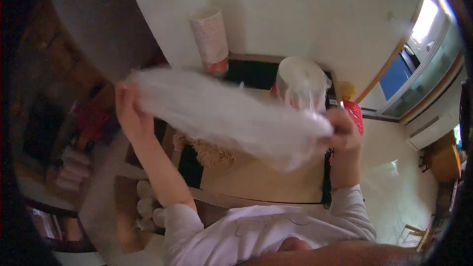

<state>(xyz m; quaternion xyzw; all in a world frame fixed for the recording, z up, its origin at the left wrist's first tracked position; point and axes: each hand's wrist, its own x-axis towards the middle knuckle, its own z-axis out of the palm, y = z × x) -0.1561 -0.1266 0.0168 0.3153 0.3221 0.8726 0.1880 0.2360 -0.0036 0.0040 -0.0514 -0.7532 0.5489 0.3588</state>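
A long, whitish, see-through sheet that looks like a thin plastic bag (pixel 221 113) stretches between my two hands above the table, smeared by motion. My left hand (pixel 132 111) is closed on its left end. At its right end, my right hand (pixel 342 128) grips it with bent fingers. Below the bag lies a tan board (pixel 266 180) on a dark green surface. A shaggy beige bundle of strands (pixel 212 152) sits at the board's left edge, partly covered by the bag.
A tall stack of paper cups (pixel 209 37) stands against the wall at the back. Right of it is a white roll in clear plastic (pixel 300 79). A red item (pixel 354 116) hangs beyond my right hand. Lower left, a cardboard box (pixel 129 212) holds several white rolled items.
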